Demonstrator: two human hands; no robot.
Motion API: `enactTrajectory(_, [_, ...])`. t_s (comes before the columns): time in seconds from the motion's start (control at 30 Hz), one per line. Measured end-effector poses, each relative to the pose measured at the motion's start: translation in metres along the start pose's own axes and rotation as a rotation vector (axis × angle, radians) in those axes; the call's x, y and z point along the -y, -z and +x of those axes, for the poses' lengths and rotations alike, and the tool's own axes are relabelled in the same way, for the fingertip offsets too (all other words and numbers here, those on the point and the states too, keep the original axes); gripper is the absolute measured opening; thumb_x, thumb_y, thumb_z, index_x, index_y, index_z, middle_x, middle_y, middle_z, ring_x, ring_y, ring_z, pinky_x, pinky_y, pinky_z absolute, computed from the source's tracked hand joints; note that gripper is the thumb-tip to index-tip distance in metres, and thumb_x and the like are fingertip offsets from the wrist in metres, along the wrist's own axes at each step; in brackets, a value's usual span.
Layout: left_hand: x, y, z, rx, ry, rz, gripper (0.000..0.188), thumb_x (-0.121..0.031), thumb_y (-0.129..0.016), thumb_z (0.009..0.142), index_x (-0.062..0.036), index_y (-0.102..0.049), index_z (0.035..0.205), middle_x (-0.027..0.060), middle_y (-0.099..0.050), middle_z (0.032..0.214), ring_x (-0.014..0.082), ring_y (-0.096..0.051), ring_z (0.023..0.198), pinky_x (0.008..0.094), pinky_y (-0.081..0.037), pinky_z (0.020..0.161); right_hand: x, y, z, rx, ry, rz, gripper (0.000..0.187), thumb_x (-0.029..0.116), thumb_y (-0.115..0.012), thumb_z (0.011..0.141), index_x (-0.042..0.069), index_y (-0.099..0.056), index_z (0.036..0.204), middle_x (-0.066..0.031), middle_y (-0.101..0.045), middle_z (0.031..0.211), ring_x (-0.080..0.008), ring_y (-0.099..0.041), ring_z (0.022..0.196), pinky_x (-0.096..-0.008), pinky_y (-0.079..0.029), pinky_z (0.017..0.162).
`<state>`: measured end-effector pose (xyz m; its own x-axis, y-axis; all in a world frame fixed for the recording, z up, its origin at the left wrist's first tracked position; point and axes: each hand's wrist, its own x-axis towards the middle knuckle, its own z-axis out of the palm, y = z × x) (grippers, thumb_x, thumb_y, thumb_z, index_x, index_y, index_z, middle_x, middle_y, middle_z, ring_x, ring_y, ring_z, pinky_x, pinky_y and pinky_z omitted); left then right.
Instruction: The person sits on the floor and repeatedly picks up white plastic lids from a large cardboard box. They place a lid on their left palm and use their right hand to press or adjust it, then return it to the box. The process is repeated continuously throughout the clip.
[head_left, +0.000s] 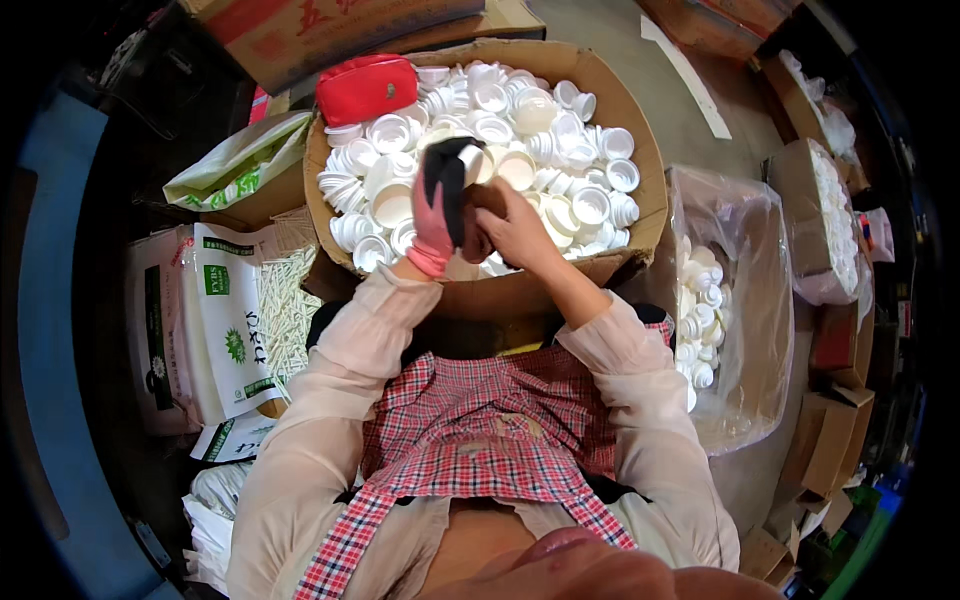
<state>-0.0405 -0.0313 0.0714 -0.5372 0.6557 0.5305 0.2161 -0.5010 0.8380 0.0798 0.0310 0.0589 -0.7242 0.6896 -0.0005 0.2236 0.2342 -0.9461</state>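
We are gripping a white, round plastic cap in our pink-and-black gloved left hand; our bare right hand is resting beside it, grasp unclear. Below, the brown cardboard box is brimming with similar caps, so we are judging much is left. The clear-plastic-lined box is holding a smaller white heap.
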Motion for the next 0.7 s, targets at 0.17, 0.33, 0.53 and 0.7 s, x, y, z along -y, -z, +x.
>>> enactTrajectory(0.17, [0.067,0.075,0.045,-0.014,0.187,0.586,0.033,-0.025,-0.051,0.092,-0.0038,-0.058,0.117,0.0164,-0.064,0.106,0.0286,-0.061,0.1,0.0368,-0.046,0.09,-0.017,0.008,-0.014,0.265,0.058,-0.231,0.036,0.017,-0.067,0.074,0.003,-0.056,0.105,-0.0228,-0.061,0.099,-0.0404,-0.058,0.097,-0.0422,-0.048,0.083])
enactTrajectory(0.33, [0.094,0.048,0.06,0.405,0.112,1.378,0.044,-0.037,-0.071,0.074,-0.0148,-0.063,0.112,0.0089,-0.058,0.113,0.0305,-0.049,0.112,0.0477,-0.041,0.087,-0.023,0.031,-0.012,0.256,0.063,-0.309,0.036,0.016,-0.068,0.073,0.004,-0.056,0.105,-0.0219,-0.06,0.1,-0.0404,-0.058,0.098,-0.0439,-0.047,0.084])
enactTrajectory(0.53, [0.129,0.006,0.047,0.574,0.192,1.683,0.047,-0.041,-0.076,0.07,-0.0152,-0.062,0.107,0.0073,-0.058,0.111,0.0272,-0.051,0.108,0.0482,-0.041,0.084,-0.02,0.051,-0.011,0.17,0.096,-0.34,0.036,0.016,-0.067,0.072,0.006,-0.056,0.105,-0.0204,-0.057,0.098,-0.0407,-0.057,0.094,-0.0451,-0.047,0.081])
enactTrajectory(0.7, [0.12,0.02,0.052,0.305,0.43,0.895,0.035,-0.024,-0.071,0.074,-0.001,-0.06,0.099,0.0139,-0.065,0.094,0.0294,-0.062,0.091,0.0361,-0.048,0.081,-0.01,0.066,-0.005,-0.158,0.269,-0.391,0.038,0.01,-0.068,0.071,0.01,-0.057,0.108,-0.0149,-0.053,0.099,-0.0376,-0.057,0.092,-0.0431,-0.048,0.078])
